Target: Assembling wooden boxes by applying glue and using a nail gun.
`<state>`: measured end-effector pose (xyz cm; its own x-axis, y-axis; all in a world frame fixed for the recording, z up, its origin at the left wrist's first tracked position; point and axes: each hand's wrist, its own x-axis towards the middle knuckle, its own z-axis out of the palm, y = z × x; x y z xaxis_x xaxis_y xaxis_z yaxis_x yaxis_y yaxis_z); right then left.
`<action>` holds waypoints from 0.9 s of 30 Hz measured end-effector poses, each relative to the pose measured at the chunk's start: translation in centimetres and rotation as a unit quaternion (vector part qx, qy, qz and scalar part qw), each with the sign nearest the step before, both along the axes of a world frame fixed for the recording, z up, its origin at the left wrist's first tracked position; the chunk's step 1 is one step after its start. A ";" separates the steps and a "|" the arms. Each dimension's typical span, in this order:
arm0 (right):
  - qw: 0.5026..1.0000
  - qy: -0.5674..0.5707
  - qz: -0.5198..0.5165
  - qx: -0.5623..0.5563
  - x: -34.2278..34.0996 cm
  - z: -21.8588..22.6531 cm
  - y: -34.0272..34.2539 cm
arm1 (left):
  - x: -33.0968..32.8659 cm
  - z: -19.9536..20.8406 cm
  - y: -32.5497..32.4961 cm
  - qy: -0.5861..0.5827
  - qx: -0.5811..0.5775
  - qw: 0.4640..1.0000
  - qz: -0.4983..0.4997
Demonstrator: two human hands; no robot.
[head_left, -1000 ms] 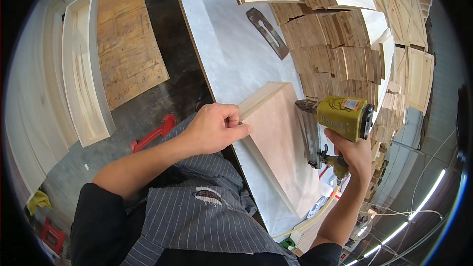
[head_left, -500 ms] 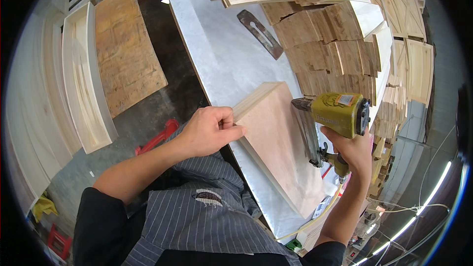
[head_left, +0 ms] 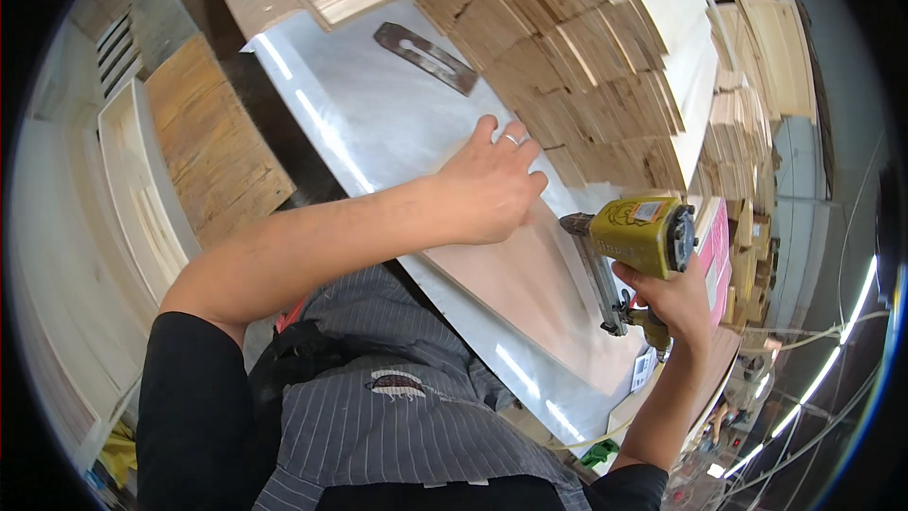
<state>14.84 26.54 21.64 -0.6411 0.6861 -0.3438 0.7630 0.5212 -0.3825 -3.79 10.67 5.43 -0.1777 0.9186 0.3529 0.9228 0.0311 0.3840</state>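
A wooden box with a pale, flat plywood face (head_left: 530, 293) lies at a slant on the metal-topped table. My left hand (head_left: 492, 185), a ring on one finger, reaches across its far end. The bent fingers curl over that end, and their tips are partly hidden. In my right hand (head_left: 672, 298) is a yellow-green pneumatic nail gun (head_left: 638, 232), gripped by its handle. The gun's dark nose is close to the box's right edge; whether it touches cannot be made out.
Stacked wooden boards (head_left: 567, 66) crowd the table's right side. A slotted metal plane blade (head_left: 426, 57) rests on the grey metal tabletop (head_left: 326, 114). At left, a long pale wooden tray (head_left: 142, 180) stands beside a brown wooden board (head_left: 213, 142). A hose runs near the table's front.
My left hand has moved from the box's left edge to its far end, the arm now stretched across. The nail gun stays near the right edge. The view has shifted.
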 end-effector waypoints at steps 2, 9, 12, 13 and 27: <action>0.999 -0.017 -0.024 -0.013 1.0 -0.2 0.0 | 0.9 -0.1 1.6 -0.025 -0.034 0.999 -0.023; 1.000 -0.025 0.004 0.011 3.4 -0.8 1.4 | 1.6 -0.3 3.1 -0.088 -0.059 0.994 -0.037; 0.999 -0.008 0.022 0.028 3.5 -1.0 1.4 | 1.6 -0.2 3.3 -0.084 -0.075 0.993 -0.034; 0.999 -0.018 0.015 0.022 3.5 -1.0 1.4 | 1.6 -0.2 3.2 -0.083 -0.077 0.993 -0.033; 0.998 -0.016 0.048 0.048 2.8 -0.6 1.4 | 1.3 0.0 3.2 -0.110 -0.075 0.991 -0.027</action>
<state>17.67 27.92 21.07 -0.6946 0.6533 -0.3012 0.7193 0.6253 -0.3027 -2.47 13.85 5.47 -0.1840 0.9683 0.1691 0.8187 0.0558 0.5715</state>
